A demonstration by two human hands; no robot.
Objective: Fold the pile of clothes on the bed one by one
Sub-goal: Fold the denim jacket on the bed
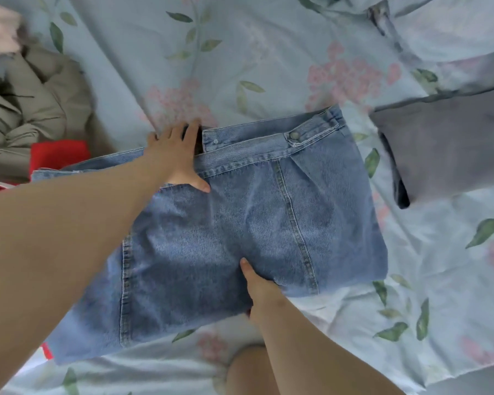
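Denim jeans (254,223): left grip (174,158) presses open and flat on the waistband, right grip (258,283) seemingly pinches the near edge; fold with seams aligned.

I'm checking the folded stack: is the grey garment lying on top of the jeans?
No, the grey garment lies on the floral sheet, apart from the jeans, to their right.

**Press and pinch on the jeans (268,223)**

The left hand (174,158) lies flat, fingers spread, on the waistband, arm stretched forward. The right hand (258,286) pinches the near edge, thumb on top, fingers hidden beneath.
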